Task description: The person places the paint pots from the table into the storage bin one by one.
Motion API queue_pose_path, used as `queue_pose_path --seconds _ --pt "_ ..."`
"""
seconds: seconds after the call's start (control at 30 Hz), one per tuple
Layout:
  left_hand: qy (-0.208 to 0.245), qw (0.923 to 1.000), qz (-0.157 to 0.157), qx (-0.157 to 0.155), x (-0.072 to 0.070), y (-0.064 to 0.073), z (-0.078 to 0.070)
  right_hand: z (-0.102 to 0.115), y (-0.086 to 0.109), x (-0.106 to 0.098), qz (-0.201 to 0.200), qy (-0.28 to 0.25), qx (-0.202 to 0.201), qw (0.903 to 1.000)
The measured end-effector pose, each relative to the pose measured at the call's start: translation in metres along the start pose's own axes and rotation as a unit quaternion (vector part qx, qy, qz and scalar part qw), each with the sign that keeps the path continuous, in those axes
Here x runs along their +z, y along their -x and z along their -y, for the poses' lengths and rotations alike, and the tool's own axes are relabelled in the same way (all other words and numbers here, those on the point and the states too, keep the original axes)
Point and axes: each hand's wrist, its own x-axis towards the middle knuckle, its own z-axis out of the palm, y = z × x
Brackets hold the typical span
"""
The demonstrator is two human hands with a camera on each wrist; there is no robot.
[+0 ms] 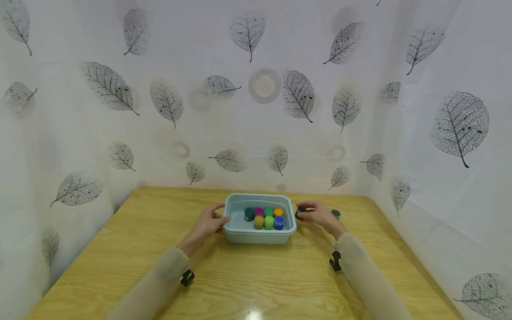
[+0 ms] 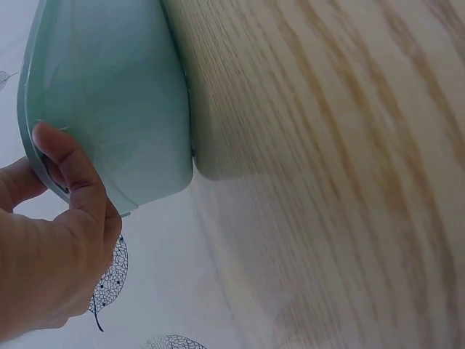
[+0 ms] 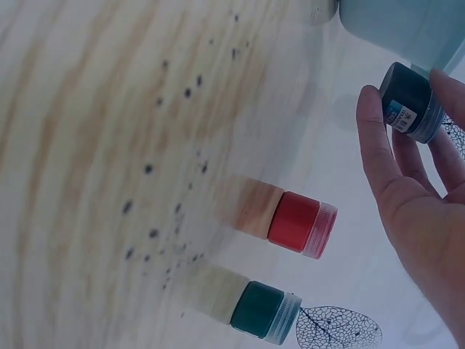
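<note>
A pale blue-green plastic tub (image 1: pixel 258 238) stands on the table, holding several small paint jars with coloured contents, among them a blue jar (image 1: pixel 279 222) and a magenta jar (image 1: pixel 259 212). My left hand (image 1: pixel 206 223) grips the tub's left rim, thumb on one side and fingers on the other. Just beyond the right rim, my right hand (image 1: pixel 319 216) pinches a dark paint jar (image 3: pixel 408 102) between thumb and fingers, raised off the table and tilted. On the table near that hand are a red paint jar (image 3: pixel 294 222) and a dark green paint jar (image 3: pixel 260 311). In the head view the right hand hides the red one.
The wooden table (image 1: pixel 256 275) has a light grain, with its far edge just behind the tub. A white curtain (image 1: pixel 256 111) printed with grey leaves hangs behind it and along both sides. Dark wrist devices sit below both cuffs.
</note>
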Motion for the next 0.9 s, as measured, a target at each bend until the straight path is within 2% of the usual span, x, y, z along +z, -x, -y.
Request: queue_pose_path --seconds 0.27,0.63,0.9 --pt "0.0 1.0 -0.006 0.002 0.001 -0.001 0.001 0.003 0.003 -0.003 -0.018 0.013 -0.018 0.9996" --pt "0.002 1.0 -0.006 0.0 0.001 -0.002 0.001 0.016 0.005 -0.001 -0.09 0.016 -0.009 0.9958" --pt "0.0 1.0 -0.004 0.0 0.002 -0.003 0.001 0.024 0.002 0.01 -0.098 0.01 -0.034 0.9946"
